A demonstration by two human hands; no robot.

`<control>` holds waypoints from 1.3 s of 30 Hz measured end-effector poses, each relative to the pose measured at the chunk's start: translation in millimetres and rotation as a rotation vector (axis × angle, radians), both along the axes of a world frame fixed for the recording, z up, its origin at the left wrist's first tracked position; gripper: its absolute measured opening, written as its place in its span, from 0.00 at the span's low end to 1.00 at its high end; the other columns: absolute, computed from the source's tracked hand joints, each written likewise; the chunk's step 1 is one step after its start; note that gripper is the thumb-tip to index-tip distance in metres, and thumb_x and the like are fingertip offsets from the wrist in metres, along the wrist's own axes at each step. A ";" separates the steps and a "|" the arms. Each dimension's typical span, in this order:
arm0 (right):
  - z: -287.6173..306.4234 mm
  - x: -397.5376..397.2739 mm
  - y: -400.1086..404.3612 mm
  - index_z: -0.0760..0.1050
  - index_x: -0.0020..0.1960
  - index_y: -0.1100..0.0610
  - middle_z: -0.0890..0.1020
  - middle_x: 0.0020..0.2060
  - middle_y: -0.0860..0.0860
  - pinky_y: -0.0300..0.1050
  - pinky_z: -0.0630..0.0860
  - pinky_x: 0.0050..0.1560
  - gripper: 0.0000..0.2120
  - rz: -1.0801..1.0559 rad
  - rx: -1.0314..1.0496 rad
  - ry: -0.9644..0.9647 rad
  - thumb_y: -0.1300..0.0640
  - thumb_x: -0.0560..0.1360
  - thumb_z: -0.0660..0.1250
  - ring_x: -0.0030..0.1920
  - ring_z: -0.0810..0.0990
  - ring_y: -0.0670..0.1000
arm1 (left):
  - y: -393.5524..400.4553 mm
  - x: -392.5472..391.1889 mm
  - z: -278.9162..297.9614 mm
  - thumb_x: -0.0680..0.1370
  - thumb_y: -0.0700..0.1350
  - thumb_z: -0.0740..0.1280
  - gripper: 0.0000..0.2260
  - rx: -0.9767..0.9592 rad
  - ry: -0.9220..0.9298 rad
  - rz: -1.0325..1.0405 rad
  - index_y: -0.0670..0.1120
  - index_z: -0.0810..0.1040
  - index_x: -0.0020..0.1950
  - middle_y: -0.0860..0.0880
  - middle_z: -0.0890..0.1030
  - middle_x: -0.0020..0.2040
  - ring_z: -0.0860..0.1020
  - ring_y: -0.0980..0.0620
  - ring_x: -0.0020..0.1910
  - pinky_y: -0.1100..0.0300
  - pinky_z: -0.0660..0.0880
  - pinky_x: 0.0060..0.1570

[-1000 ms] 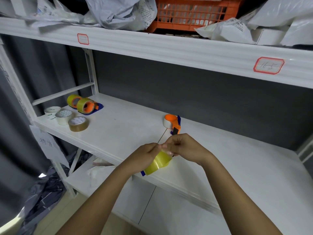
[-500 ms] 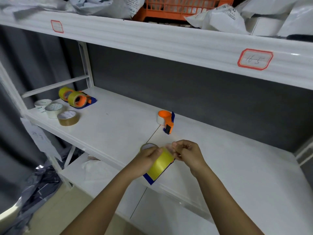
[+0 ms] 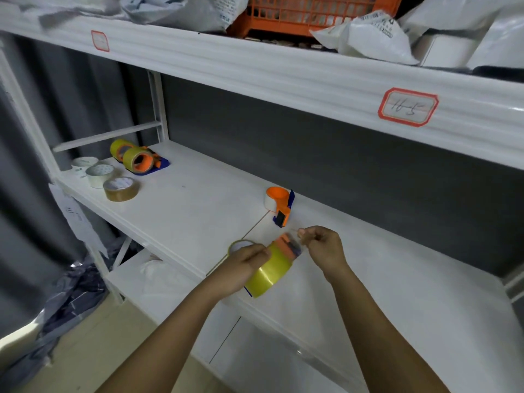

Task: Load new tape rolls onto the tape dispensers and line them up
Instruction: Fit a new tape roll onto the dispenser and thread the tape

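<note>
My left hand (image 3: 246, 262) grips an orange and blue tape dispenser loaded with a yellow tape roll (image 3: 269, 275), held over the front edge of the white shelf (image 3: 198, 205). My right hand (image 3: 323, 248) pinches the free end of the clear tape just right of the dispenser's orange head. An empty orange and blue dispenser (image 3: 279, 204) stands behind my hands. Two loaded dispensers with yellow rolls (image 3: 136, 158) lie at the shelf's far left. A flat roll (image 3: 238, 246) lies partly hidden behind my left hand.
Loose rolls sit at the left end: two white rolls (image 3: 97, 174) and a brown roll (image 3: 120, 188). The upper shelf (image 3: 283, 78) carries an orange crate (image 3: 309, 12) and plastic bags. A lower shelf (image 3: 158, 282) and grey bags on the floor lie below left.
The dispenser with the yellow roll has tilted so its orange head shows. My right hand has pulled away to the right, drawing the tape end out.
</note>
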State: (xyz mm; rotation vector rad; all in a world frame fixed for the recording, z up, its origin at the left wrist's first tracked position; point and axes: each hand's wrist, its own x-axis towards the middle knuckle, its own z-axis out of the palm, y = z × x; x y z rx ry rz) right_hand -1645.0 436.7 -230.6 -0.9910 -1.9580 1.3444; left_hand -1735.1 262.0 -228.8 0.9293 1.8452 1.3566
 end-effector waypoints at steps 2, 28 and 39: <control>0.1 -2.8 1.7 0.78 0.33 0.55 0.81 0.34 0.50 0.37 0.73 0.41 0.11 -0.021 0.005 0.024 0.62 0.74 0.68 0.39 0.78 0.48 | 2.1 -0.9 2.3 0.80 0.46 0.60 0.11 0.014 0.037 0.003 0.40 0.77 0.48 0.44 0.75 0.46 0.74 0.52 0.45 0.68 0.67 0.41; 43.7 -56.2 -82.5 0.79 0.39 0.55 0.79 0.32 0.52 0.34 0.77 0.34 0.08 0.264 -0.031 0.119 0.60 0.77 0.66 0.29 0.77 0.41 | -48.0 -75.7 3.6 0.78 0.54 0.60 0.07 -0.107 -0.221 -0.077 0.55 0.76 0.49 0.52 0.80 0.48 0.78 0.53 0.47 0.61 0.75 0.45; 30.4 -46.3 -84.0 0.77 0.37 0.53 0.77 0.25 0.44 0.30 0.73 0.31 0.11 0.189 0.150 0.091 0.62 0.77 0.65 0.26 0.75 0.40 | -18.7 -67.2 -16.8 0.78 0.59 0.59 0.11 -0.096 -0.252 -0.091 0.56 0.78 0.46 0.57 0.82 0.41 0.81 0.58 0.40 0.63 0.75 0.41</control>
